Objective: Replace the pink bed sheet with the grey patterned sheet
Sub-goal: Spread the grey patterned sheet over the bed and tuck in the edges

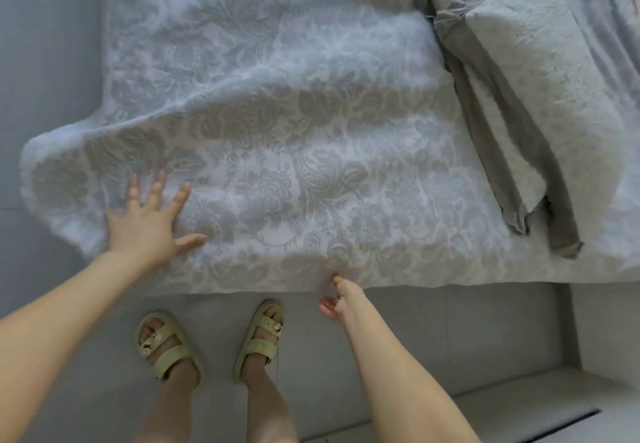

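Sheet [277, 113] grey floral, rumpled; left grip [149, 224] splayed flat atop; right grip [337, 299] at hem, hold unclear.

The grey patterned sheet [277, 113] lies open from nine to twelve o'clock; a pillow [519, 79] blocks the two o'clock side.

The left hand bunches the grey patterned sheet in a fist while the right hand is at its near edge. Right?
Not a fist: the head view shows the left hand lying flat on the grey patterned sheet, fingers spread. The right hand is at its near edge.
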Demonstrator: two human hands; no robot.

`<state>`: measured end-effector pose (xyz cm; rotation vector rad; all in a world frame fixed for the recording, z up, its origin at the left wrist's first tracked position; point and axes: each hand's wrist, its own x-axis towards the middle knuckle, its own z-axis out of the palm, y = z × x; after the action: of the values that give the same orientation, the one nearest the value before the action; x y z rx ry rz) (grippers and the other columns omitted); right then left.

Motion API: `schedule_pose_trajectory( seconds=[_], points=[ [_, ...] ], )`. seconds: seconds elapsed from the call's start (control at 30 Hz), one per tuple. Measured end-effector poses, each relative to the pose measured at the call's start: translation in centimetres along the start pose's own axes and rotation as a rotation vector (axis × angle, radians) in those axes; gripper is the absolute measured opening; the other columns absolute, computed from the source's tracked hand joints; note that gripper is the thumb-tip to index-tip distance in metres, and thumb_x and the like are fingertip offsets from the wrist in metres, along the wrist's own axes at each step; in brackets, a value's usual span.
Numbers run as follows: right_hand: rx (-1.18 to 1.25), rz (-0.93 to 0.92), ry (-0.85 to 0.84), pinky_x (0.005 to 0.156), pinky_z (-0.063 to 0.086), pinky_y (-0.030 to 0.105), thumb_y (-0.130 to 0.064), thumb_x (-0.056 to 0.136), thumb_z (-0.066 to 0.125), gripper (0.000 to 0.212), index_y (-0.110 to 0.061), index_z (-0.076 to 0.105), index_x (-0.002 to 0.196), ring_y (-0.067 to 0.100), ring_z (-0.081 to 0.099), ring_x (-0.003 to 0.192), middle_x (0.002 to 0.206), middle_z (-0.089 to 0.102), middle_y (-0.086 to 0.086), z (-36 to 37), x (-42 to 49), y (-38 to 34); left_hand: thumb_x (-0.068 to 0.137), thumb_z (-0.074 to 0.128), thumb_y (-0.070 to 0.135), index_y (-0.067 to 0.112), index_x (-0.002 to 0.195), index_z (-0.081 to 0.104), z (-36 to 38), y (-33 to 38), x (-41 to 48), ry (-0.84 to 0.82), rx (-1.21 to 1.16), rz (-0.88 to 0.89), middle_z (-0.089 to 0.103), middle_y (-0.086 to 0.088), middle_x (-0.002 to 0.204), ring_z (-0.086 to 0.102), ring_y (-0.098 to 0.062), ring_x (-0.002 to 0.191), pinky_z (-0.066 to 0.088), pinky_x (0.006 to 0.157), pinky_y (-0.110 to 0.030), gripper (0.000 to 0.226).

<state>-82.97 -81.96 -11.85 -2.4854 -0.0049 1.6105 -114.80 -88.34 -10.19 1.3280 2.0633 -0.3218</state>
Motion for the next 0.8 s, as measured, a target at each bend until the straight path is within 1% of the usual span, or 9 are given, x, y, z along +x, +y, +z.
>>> schedule_pose_trajectory(
  seconds=[0.1, 0.27, 0.4, 0.47, 0.53, 0.6, 0.63, 0.7, 0.8],
  points=[
    [0.065, 0.026, -0.078, 0.081, 0.049, 0.043, -0.014, 0.099, 0.045, 0.039, -0.004, 0.041, 0.136, 0.031, 0.058, 0.092, 0.108, 0.056, 0.017, 0.1, 0.8, 0.3, 0.067, 0.04, 0.083, 0.042, 0.145, -0.017, 1.9, -0.5, -1.8, 0.015, -0.103, -0.095, -0.029, 0.003, 0.153, -0.02, -0.035, 0.142, 0.027, 0.107, -0.062, 0.104],
    [-0.034, -0.104, 0.046, 0.031, 0.042, 0.019, 0.007, 0.092, 0.044, 0.022, 0.0, 0.055, 0.11, 0.019, 0.055, 0.04, 0.07, 0.057, 0.016, 0.3, 2.3, 0.6, 0.065, 0.049, 0.08, 0.045, 0.141, -0.023, 3.0, -1.2, -2.7, 0.026, -0.126, -0.099, -0.029, 0.0, 0.154, -0.017, -0.04, 0.141, 0.029, 0.106, -0.062, 0.111],
    [-0.158, -0.218, 0.169, 0.031, 0.032, 0.013, 0.003, 0.087, 0.043, 0.017, -0.002, 0.058, 0.096, 0.016, 0.048, 0.043, 0.07, 0.057, 0.012, -0.2, 2.5, 2.3, 0.066, 0.053, 0.076, 0.044, 0.145, -0.014, 3.2, -1.6, -3.1, 0.07, -0.161, -0.071, -0.022, 0.001, 0.156, -0.012, -0.038, 0.143, 0.023, 0.11, -0.058, 0.108],
    [-0.128, -0.25, 0.146, 0.035, 0.04, 0.017, -0.004, 0.089, 0.047, 0.019, 0.0, 0.06, 0.102, 0.017, 0.053, 0.05, 0.07, 0.057, 0.011, -0.5, 2.3, 2.9, 0.074, 0.058, 0.066, 0.032, 0.151, 0.001, 3.0, -2.1, -3.5, 0.196, -0.293, -0.06, -0.006, -0.002, 0.159, -0.001, -0.034, 0.145, 0.017, 0.113, -0.051, 0.102],
    [0.06, -0.126, -0.003, 0.064, 0.055, 0.03, -0.009, 0.096, 0.046, 0.027, 0.0, 0.053, 0.12, 0.026, 0.064, 0.082, 0.096, 0.061, 0.018, -0.2, 2.4, 3.0, 0.087, 0.057, 0.051, 0.017, 0.151, 0.017, 4.0, -4.2, -3.2, 0.348, -0.559, -0.197, 0.018, -0.009, 0.157, 0.019, -0.031, 0.143, 0.018, 0.114, -0.044, 0.083],
    [0.286, 0.032, -0.183, 0.097, 0.043, 0.043, -0.013, 0.102, 0.037, 0.031, -0.008, 0.044, 0.131, 0.033, 0.049, 0.123, 0.131, 0.048, 0.02, 0.0, 2.5, 2.6, 0.092, 0.047, 0.047, 0.016, 0.145, 0.029, 4.9, -6.1, -2.8, 0.366, -0.949, -0.501, 0.04, -0.012, 0.145, 0.04, -0.033, 0.13, 0.03, 0.109, -0.045, 0.064],
    [0.402, 0.083, -0.257, 0.1, 0.039, 0.045, -0.012, 0.103, 0.032, 0.029, -0.009, 0.046, 0.128, 0.034, 0.047, 0.125, 0.131, 0.048, 0.019, 0.5, 2.8, 2.7, 0.093, 0.042, 0.048, 0.018, 0.138, 0.036, 5.3, -6.8, -2.7, 0.3, -1.183, -0.638, 0.05, -0.009, 0.134, 0.05, -0.03, 0.119, 0.038, 0.101, -0.047, 0.054],
    [0.502, 0.092, -0.277, 0.083, 0.05, 0.04, -0.007, 0.102, 0.031, 0.025, -0.005, 0.055, 0.108, 0.03, 0.058, 0.098, 0.106, 0.059, 0.015, 0.7, 3.8, 2.7, 0.098, 0.037, 0.045, 0.022, 0.126, 0.046, 5.7, -6.9, -2.5, 0.079, -1.556, -0.809, 0.054, 0.0, 0.113, 0.052, -0.021, 0.104, 0.042, 0.092, -0.049, 0.037],
    [0.484, 0.101, -0.204, 0.045, 0.049, 0.021, -0.004, 0.099, 0.041, 0.022, -0.008, 0.051, 0.08, 0.016, 0.05, 0.067, 0.067, 0.06, 0.009, 1.4, 5.4, 3.9, 0.098, 0.042, 0.042, 0.019, 0.093, 0.056, 6.7, -8.0, -1.9, 0.018, -1.577, -0.869, 0.056, 0.0, 0.097, 0.053, -0.017, 0.091, 0.045, 0.085, -0.043, 0.028]
  ],
)
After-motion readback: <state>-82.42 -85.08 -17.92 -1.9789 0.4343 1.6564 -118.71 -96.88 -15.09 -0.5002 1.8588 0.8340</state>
